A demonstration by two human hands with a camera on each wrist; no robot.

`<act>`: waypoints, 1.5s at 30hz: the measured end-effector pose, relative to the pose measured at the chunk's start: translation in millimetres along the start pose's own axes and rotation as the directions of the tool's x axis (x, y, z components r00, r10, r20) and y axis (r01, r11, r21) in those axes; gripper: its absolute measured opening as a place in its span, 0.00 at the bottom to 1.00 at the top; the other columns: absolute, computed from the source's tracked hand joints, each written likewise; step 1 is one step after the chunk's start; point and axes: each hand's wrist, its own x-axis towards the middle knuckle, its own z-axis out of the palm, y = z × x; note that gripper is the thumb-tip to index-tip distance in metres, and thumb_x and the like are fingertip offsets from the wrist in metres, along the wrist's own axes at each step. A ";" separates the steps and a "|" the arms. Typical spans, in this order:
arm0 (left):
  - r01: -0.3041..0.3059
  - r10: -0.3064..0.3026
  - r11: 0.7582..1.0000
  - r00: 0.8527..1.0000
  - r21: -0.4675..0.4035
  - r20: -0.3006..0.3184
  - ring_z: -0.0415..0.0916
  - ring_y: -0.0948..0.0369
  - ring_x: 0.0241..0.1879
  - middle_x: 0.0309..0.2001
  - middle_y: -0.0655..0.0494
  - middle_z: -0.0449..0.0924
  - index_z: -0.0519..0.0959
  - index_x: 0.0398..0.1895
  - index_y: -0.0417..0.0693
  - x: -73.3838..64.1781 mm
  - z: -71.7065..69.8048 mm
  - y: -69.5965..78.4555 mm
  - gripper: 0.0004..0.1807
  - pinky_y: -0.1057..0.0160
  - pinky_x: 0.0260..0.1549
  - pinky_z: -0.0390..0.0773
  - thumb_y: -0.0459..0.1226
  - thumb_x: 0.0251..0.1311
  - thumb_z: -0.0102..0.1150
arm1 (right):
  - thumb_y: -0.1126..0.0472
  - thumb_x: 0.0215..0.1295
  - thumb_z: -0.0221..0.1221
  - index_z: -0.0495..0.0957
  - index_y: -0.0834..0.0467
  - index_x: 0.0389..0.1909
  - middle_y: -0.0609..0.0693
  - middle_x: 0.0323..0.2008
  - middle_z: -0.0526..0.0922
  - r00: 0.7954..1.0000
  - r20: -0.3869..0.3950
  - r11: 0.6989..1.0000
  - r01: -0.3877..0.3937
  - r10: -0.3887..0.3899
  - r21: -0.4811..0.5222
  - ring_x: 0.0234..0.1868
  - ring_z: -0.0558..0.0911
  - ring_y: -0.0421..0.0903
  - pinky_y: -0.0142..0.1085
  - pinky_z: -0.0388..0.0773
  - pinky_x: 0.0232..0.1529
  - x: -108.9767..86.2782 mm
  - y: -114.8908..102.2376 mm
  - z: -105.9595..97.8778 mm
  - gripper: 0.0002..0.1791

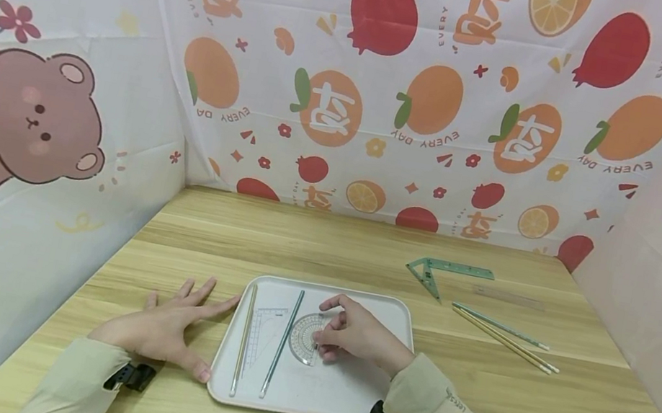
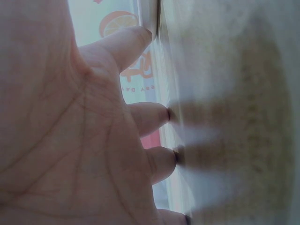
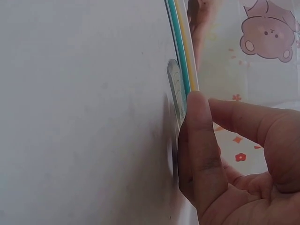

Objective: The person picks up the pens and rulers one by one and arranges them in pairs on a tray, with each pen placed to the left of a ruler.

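My left hand (image 1: 169, 329) lies on the table with its fingers spread, its thumb and index fingertips by the left rim of a white tray (image 1: 331, 400). In the left wrist view the palm (image 2: 70, 136) faces the tabletop and holds nothing. My right hand (image 1: 358, 335) is over the tray, its thumb and bent fingers at the straight edge of a clear protractor (image 1: 302, 339). From the right wrist, the thumb (image 3: 201, 126) hides part of the protractor (image 3: 175, 82). Left of it lie a green pencil (image 1: 283, 341), a clear set square (image 1: 263, 327) and a yellow pencil (image 1: 243, 345).
Right of the tray, several pencils (image 1: 503, 332) lie on the wooden table (image 1: 586, 410). Beyond them are a clear ruler (image 1: 506, 296) and a green folding ruler or set square (image 1: 428, 274). Printed cloth (image 1: 388, 99) stands behind and at both sides.
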 end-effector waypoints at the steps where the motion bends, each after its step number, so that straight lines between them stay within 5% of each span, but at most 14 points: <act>1: 0.000 0.000 1.000 1.000 0.004 0.001 0.33 0.16 0.80 0.85 0.26 0.39 0.58 0.86 0.66 -0.2 0.0 0.0 0.72 0.03 0.56 0.31 0.66 0.34 0.85 | 0.69 0.69 0.70 0.68 0.65 0.67 0.54 0.33 0.83 1.000 0.001 1.000 0.001 -0.001 0.000 0.28 0.87 0.43 0.36 0.90 0.33 0.2 0.5 -0.2 0.30; 24: 0.004 -0.004 1.000 1.000 0.013 -0.005 0.34 0.17 0.80 0.85 0.26 0.40 0.58 0.86 0.66 -1.0 -0.1 1.0 0.71 0.03 0.57 0.32 0.66 0.34 0.85 | 0.64 0.69 0.71 0.72 0.61 0.64 0.53 0.36 0.82 0.999 0.053 0.999 0.006 -0.004 -0.037 0.33 0.86 0.45 0.38 0.90 0.36 -6.1 0.8 -10.6 0.27; 45: 0.009 -0.009 1.000 1.000 -0.009 -0.004 0.33 0.18 0.81 0.86 0.27 0.40 0.59 0.86 0.67 -0.9 1.4 0.7 0.72 0.04 0.58 0.31 0.67 0.32 0.84 | 0.62 0.70 0.71 0.75 0.63 0.65 0.54 0.40 0.80 1.000 0.014 1.000 0.017 -0.016 -0.024 0.36 0.88 0.46 0.42 0.92 0.40 -16.3 1.6 -31.8 0.26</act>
